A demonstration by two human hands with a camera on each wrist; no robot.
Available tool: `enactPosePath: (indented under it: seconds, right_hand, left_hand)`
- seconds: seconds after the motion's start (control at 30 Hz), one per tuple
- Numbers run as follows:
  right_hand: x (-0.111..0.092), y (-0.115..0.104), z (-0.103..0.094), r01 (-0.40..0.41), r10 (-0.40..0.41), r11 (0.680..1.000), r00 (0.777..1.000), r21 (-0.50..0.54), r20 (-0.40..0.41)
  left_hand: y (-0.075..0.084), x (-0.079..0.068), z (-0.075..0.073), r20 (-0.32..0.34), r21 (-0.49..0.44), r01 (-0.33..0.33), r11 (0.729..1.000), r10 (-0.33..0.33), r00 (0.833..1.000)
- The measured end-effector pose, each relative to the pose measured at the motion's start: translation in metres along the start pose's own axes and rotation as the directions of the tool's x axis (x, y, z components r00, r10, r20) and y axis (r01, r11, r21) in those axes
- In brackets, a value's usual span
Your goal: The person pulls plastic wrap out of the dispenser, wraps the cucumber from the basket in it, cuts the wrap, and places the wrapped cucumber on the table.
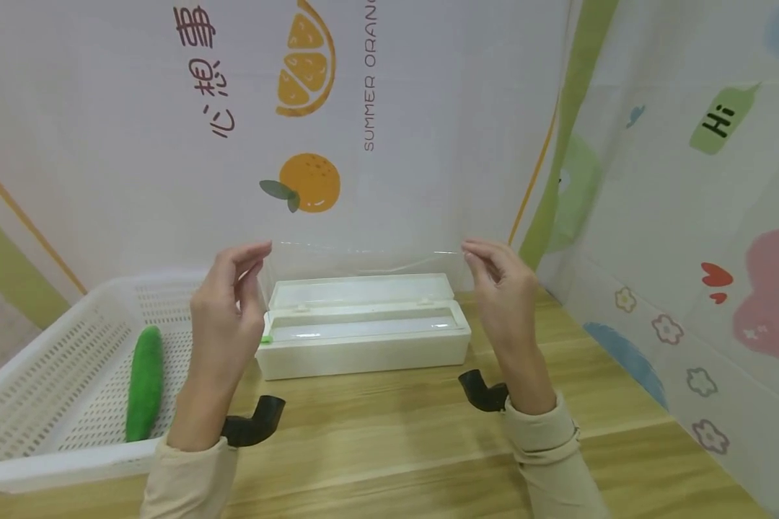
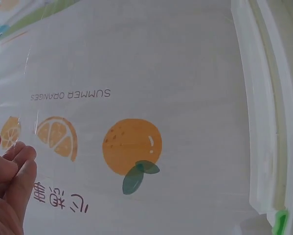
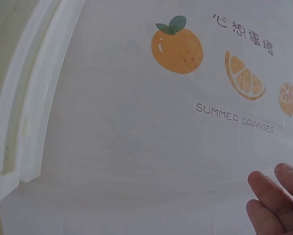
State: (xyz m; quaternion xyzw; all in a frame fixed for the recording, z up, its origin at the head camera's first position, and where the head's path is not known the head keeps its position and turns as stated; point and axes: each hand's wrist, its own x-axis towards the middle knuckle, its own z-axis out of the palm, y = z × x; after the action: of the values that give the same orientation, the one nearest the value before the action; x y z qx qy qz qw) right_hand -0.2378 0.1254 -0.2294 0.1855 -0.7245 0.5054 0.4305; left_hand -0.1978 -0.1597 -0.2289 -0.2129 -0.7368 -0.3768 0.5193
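A sheet of clear cling film [image 1: 370, 261] is stretched between both hands, its top edge a faint shiny line. My left hand [image 1: 226, 310] pinches one corner between thumb and fingers, above the left end of a white cling film dispenser box [image 1: 363, 357]. At the other corner, my right hand [image 1: 508, 295] pinches the film above the box's right end. The box's lid [image 1: 363, 290] stands raised at the back, and a small green piece [image 2: 281, 223] shows at its left end. In the right wrist view the fingertips [image 3: 263, 183] are bent at the lower right.
A white perforated basket [image 1: 58, 461] on the left holds a green cucumber-shaped item [image 1: 146, 382]. Black curved pieces [image 1: 256, 424] stick out by both wrists. Behind the wooden table [image 1: 389, 461] hangs a white printed cloth [image 1: 415, 180], with another at the right.
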Motion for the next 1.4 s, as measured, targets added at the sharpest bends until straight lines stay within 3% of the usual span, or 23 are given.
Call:
enactPosePath:
  seconds: [0.5, 0.7, 0.93, 1.07, 1.4]
  right_hand:
    - [-0.002, -0.024, -0.024, 0.005, -0.003, 0.998, 0.999, -0.057, 0.038]
    - [-0.006, -0.039, -0.042, 0.045, -0.025, 0.987, 0.992, -0.154, 0.127]
    - [-0.011, -0.055, -0.06, 0.126, -0.037, 0.94, 0.961, -0.317, 0.272]
    - [-0.012, -0.058, -0.069, 0.15, -0.014, 0.932, 0.924, -0.33, 0.381]
    - [-0.021, -0.051, -0.088, 0.214, -0.055, 0.961, 0.764, -0.173, 0.643]
  left_hand:
    - [0.024, 0.001, -0.019, 0.055, -0.013, -0.012, 1.0, 0.013, 0.998]
    - [0.038, -0.003, -0.036, 0.081, 0.022, -0.022, 1.0, 0.02, 0.996]
    - [0.052, -0.009, -0.054, 0.108, 0.103, 0.015, 0.995, -0.026, 0.994]
    - [0.06, -0.01, -0.062, 0.162, 0.185, 0.014, 0.983, -0.044, 0.986]
    - [0.062, -0.019, -0.073, 0.232, 0.237, -0.113, 0.965, 0.057, 0.971]
